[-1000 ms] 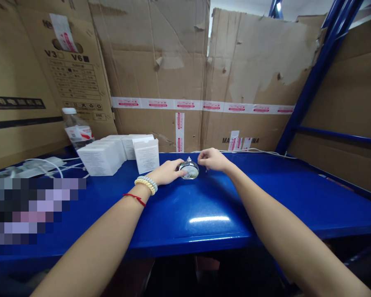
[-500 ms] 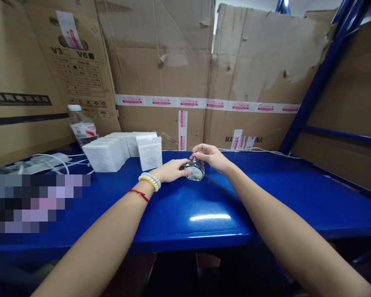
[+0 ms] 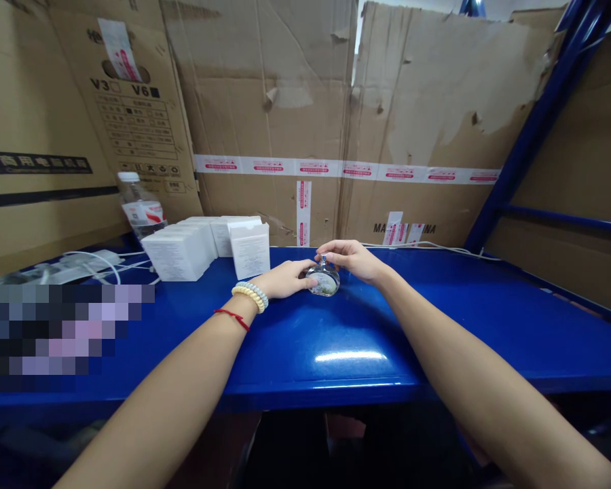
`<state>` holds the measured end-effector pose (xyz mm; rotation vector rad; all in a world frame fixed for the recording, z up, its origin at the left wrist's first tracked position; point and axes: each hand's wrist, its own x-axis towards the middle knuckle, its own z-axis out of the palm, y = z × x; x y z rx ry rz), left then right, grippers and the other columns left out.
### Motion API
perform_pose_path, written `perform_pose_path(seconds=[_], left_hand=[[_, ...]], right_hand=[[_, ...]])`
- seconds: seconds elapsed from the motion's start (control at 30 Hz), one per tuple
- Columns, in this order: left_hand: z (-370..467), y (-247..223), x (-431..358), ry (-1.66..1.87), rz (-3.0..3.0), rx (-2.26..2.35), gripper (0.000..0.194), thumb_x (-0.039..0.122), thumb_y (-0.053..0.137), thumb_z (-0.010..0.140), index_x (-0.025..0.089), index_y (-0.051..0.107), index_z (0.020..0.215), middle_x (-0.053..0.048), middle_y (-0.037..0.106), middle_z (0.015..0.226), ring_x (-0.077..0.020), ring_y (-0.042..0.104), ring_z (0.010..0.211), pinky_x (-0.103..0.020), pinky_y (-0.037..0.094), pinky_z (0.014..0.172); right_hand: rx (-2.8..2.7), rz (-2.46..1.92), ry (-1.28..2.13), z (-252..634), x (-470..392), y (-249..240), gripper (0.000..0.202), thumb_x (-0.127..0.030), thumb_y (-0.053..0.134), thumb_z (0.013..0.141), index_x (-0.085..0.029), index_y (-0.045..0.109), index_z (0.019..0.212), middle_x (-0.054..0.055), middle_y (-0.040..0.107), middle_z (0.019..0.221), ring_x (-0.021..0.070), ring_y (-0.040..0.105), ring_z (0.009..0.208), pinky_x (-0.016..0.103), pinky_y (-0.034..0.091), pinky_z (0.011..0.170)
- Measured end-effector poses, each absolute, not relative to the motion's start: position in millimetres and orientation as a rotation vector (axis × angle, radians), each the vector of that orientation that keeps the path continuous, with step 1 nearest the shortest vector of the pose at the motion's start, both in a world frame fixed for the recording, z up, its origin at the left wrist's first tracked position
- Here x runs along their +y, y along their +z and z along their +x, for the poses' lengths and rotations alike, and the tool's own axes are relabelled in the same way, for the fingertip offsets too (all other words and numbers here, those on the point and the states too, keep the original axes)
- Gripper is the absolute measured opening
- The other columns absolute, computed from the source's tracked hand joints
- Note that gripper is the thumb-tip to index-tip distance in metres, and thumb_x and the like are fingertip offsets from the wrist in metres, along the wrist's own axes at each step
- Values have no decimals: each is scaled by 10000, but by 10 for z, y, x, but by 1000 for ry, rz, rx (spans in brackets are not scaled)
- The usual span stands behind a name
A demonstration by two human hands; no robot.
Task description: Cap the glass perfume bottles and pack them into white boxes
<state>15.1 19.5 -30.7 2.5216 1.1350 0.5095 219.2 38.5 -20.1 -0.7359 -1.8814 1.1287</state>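
Observation:
A small round glass perfume bottle (image 3: 324, 281) with a silvery neck stands upright on the blue table (image 3: 295, 346), in the middle of the head view. My left hand (image 3: 285, 278) grips its left side, the thumb across the front of the glass. At the bottle's top, my right hand (image 3: 351, 259) has its thumb and fingertips closed about the neck. Whether those fingers hold a separate small part there is too small to tell. Left of my left hand, a white box (image 3: 250, 251) with printed text stands upright.
Behind that box, several white boxes (image 3: 176, 251) stand in a row. A plastic bottle (image 3: 141, 207) and a white power strip (image 3: 89, 267) with cables lie further left. Cardboard (image 3: 265, 122) walls the back, and a blue metal post (image 3: 524, 129) rises at right.
The view has shifted slightly, so everything sits a little further right. Both hands stay at the perfume bottle. A thin loop visible near my right fingertips earlier no longer shows.

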Motion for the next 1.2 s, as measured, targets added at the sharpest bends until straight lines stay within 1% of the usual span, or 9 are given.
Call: perform_pose_path(seconds=[0.23,0.43,0.57,0.7,0.8,0.9,1.03,1.2], left_hand=[[158,-295,180,501,2528,1165,456,444,485,843,194,533,1221,-64,668,1092,-221,619,941,-310,444,819],[161,-294,183,488,2547,1180,442,445,475,850,195,530,1211,-61,671,1080,-217,624,923,-303,446,806],[168,-293,184,471,2551,1217,445,438,478,849,188,523,1215,-71,666,1093,-220,622,937,-309,447,822],[167,-289,183,461,2550,1217,445,445,471,851,194,519,1216,-75,663,1100,-225,621,947,-318,449,829],[169,-285,178,469,2562,1233,443,451,470,850,190,524,1203,-82,666,1086,-228,621,933,-326,450,819],[173,-287,177,496,2580,1280,439,461,472,844,178,545,1172,-84,679,1012,-231,626,884,-324,451,770],[177,-316,195,549,2605,1322,453,507,488,825,178,570,1126,-71,685,914,-224,632,820,-302,442,700],[208,-354,202,591,2633,1419,439,547,485,817,184,582,1044,-74,682,878,-227,635,789,-296,435,665]], right_hand=[[-1889,-787,1092,2210,409,-226,303,-323,698,687,-138,700,928,31,687,792,93,539,626,211,383,544],[-1905,-767,1034,2199,396,-205,273,-293,690,688,-139,713,913,37,701,811,107,569,662,221,411,571],[-1879,-765,1006,2176,379,-195,258,-279,705,667,-139,726,883,53,719,855,129,610,727,245,452,636],[-1853,-742,1004,2164,368,-197,277,-287,717,655,-149,728,894,54,722,849,151,633,757,265,477,657],[-1864,-726,966,2168,372,-202,247,-284,712,662,-159,731,874,50,723,847,151,638,759,274,488,677],[-1880,-745,891,2168,384,-206,201,-272,701,673,-160,730,838,48,723,838,154,642,764,289,498,714],[-1898,-788,742,2153,391,-213,170,-231,665,707,-155,725,847,56,726,849,162,654,787,301,503,755],[-1931,-897,453,2117,365,-239,154,-224,626,760,-164,724,863,61,733,867,176,667,799,299,500,761]])
